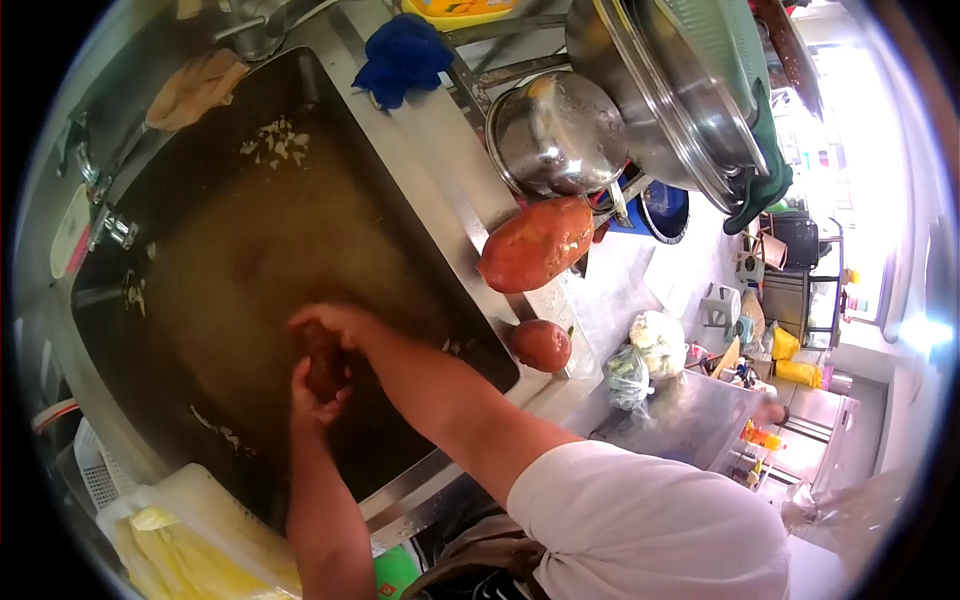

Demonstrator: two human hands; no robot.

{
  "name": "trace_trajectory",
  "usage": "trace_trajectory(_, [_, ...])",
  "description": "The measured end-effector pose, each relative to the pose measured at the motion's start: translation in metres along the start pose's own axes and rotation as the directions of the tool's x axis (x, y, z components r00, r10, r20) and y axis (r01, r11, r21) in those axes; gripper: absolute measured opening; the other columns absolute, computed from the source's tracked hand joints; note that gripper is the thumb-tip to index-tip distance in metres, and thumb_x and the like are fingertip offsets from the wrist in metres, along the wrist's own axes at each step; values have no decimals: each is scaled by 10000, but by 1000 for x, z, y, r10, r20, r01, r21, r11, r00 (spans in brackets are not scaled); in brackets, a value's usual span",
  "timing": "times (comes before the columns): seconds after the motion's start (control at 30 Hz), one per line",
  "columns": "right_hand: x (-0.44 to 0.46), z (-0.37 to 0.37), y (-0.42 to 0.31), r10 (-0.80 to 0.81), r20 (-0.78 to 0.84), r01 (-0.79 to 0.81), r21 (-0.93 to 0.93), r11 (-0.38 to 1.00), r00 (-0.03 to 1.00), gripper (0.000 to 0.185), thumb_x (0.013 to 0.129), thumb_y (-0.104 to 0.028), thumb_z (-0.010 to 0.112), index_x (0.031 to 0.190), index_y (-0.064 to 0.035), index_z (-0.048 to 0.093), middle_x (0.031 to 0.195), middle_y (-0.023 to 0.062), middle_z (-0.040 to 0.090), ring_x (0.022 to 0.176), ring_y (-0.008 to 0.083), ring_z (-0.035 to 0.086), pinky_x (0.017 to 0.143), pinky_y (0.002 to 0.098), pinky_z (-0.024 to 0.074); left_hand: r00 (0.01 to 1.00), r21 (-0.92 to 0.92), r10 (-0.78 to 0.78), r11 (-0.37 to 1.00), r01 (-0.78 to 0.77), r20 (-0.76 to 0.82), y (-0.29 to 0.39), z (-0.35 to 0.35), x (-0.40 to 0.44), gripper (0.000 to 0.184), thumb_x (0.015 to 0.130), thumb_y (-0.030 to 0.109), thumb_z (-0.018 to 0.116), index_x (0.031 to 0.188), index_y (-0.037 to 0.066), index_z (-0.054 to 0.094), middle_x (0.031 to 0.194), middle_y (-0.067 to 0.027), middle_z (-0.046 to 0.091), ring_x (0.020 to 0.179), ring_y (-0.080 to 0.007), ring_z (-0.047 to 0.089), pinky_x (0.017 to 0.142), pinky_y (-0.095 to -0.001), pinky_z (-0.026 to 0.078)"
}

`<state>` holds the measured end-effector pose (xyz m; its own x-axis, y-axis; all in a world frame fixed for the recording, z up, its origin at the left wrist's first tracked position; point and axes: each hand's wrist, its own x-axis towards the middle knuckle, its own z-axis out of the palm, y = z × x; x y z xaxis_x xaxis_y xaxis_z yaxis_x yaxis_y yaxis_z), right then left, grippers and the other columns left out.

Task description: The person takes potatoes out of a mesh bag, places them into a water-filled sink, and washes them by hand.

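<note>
Over the murky water in the sink, my left hand (318,398) and my right hand (335,323) are closed around a reddish-brown sweet potato (325,368). The left grips its lower end, the right its upper end. Shadow and wetness blur its outline. On the sink's right ledge lie a large orange-red sweet potato (537,245) and a smaller one (541,345). Pale peel scraps (275,143) float in the water.
A tap (115,228) rises at the sink's left edge. A blue cloth (402,60) lies on the steel rim, beside a metal pot (558,133) and stacked large bowls (670,95). A white container with yellow lining (190,535) stands lower left. Bagged vegetables (658,345) sit at right.
</note>
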<state>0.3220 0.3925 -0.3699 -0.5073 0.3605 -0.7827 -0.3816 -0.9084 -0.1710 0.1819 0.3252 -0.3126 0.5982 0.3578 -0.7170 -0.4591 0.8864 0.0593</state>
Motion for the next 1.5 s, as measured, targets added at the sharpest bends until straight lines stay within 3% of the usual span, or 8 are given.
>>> trace_trajectory(0.17, [76, -21, 33, -231, -74, 174, -451, 875, 970, 290, 866, -297, 539, 964, -50, 654, 943, 109, 652, 879, 274, 606, 794, 404, 479, 831, 277, 234, 956, -101, -505, -6, -11, 19, 521, 857, 536, 472, 1173, 125, 516, 1017, -97, 603, 824, -245, 602, 589, -336, 517])
trace_trajectory(0.27, [160, -45, 75, -734, 160, -63, -962, -266, 660, 359, 870, -337, 526, 1013, -31, 649, 1006, 155, 649, 944, 311, 601, 824, 419, 467, 682, 628, 564, 754, -195, -465, -19, -76, 68, 510, 882, 512, 440, 1198, 117, 505, 1043, -117, 598, 863, -263, 595, 644, -369, 513])
trace_trajectory(0.4, [7, 38, 12, -579, -293, 144, -794, 591, 761, 461, 839, -386, 560, 1088, -3, 623, 1095, 191, 622, 1013, 334, 577, 880, 422, 448, 741, 798, 600, 585, -148, -302, 16, -90, 89, 500, 901, 488, 414, 1191, 93, 512, 1037, -152, 596, 867, -286, 592, 670, -401, 500])
trace_trajectory(0.57, [10, 40, 16, -631, -322, 355, -610, 709, 706, 458, 832, -361, 587, 1100, 9, 608, 1079, 170, 630, 996, 310, 583, 895, 392, 442, 945, 631, 300, 760, -155, -130, 49, -85, 69, 493, 924, 458, 383, 1184, 62, 520, 1030, -197, 594, 872, -313, 588, 703, -440, 485])
trace_trajectory(0.77, [58, 3, 19, -603, -417, 94, -766, 636, 681, 357, 849, -324, 579, 1041, -25, 611, 1008, 131, 635, 926, 279, 589, 831, 400, 467, 576, 975, 816, -165, 145, 53, -1, -44, 55, 513, 941, 448, 350, 1141, 20, 548, 1015, -252, 589, 856, -342, 587, 714, -486, 466])
trace_trajectory(0.97, [26, -1, 4, -206, -182, 173, -183, 968, 961, 273, 861, -307, 576, 974, -63, 616, 927, 96, 638, 844, 251, 594, 756, 417, 496, 730, 426, 396, 891, -159, -557, 14, -15, 52, 548, 921, 535, 365, 1153, 86, 577, 1073, -86, 608, 939, -221, 586, 729, -395, 498])
trace_trajectory(1.1, [-16, 15, -21, -102, 96, 72, 269, 960, 990, 312, 813, -307, 642, 973, -40, 625, 927, 98, 650, 859, 241, 614, 741, 419, 511, 671, 737, 588, 178, -652, 452, 3, -106, 100, 420, 941, 411, 393, 1210, 123, 541, 1133, -52, 580, 1001, -239, 538, 876, -395, 430])
trace_trajectory(1.5, [9, 25, -22, -333, -457, 174, -356, 918, 825, 436, 823, -395, 628, 991, 7, 618, 864, 70, 587, 728, 175, 519, 655, 344, 450, 610, 604, 524, 792, -92, -594, 12, 43, 32, 643, 908, 495, 455, 1194, -75, 532, 1196, -149, 572, 1106, -269, 530, 923, -348, 405])
